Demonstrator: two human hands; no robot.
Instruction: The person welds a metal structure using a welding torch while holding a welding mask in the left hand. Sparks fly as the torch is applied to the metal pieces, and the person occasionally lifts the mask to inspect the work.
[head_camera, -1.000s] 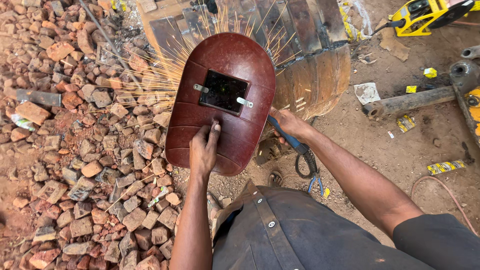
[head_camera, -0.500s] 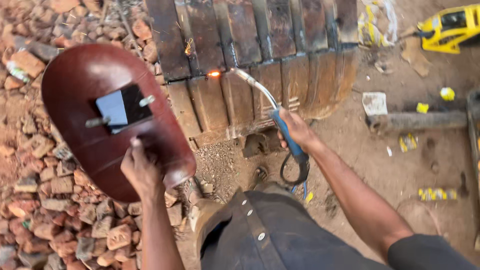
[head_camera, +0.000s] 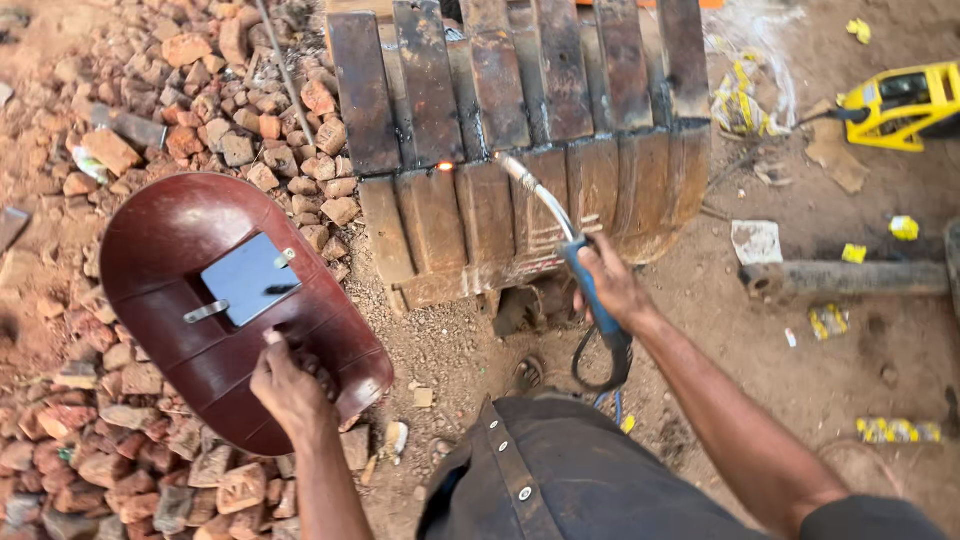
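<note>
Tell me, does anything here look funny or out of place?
Yes. The left hand holds the dark red welding shield out to the side, over the brick rubble, while a spot glows orange on the rusty metal plates near the tip of the welding torch in the right hand.

Dirt ground (head_camera: 880, 350), brick rubble (head_camera: 230, 110), daylight

The head camera is looking steeply down from above the person's lap. It is sitting close, facing the ground (head_camera: 800, 340) ahead.
</note>
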